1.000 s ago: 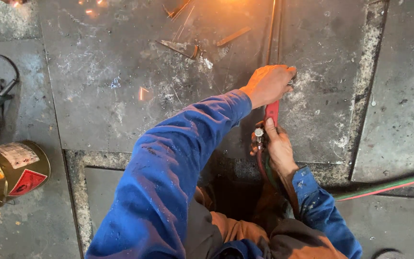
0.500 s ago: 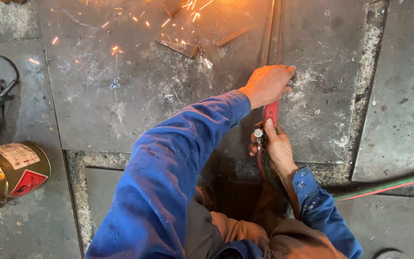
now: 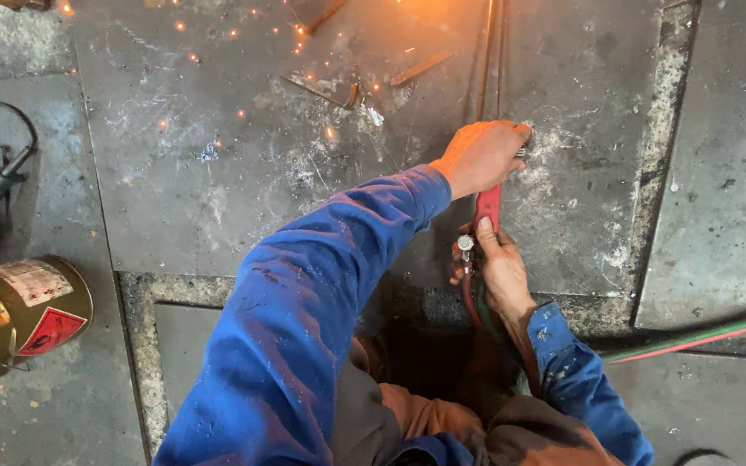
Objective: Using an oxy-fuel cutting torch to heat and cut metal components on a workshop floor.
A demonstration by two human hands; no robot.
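At centre frame the left hand [image 3: 481, 157] closes around the front of a red-handled cutting torch [image 3: 488, 207] — the right hand [image 3: 496, 267] wraps its rear by the valve. Orange sparks [image 3: 243, 52] scatter across the steel plate [image 3: 218, 155] at upper left — a gold can [image 3: 10, 315] lies at lower left.

Scuffed matt steel plate [image 3: 218, 173], glossy brass-coloured tin [image 3: 10, 319], blue cloth sleeve [image 3: 304, 319]

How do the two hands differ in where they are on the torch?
The left hand grips the torch farther forward, knuckles up; the right hand holds its rear end, by the valve and hoses. The left arm reaches out long; the right is bent close. Both are bare, with blue sleeves.
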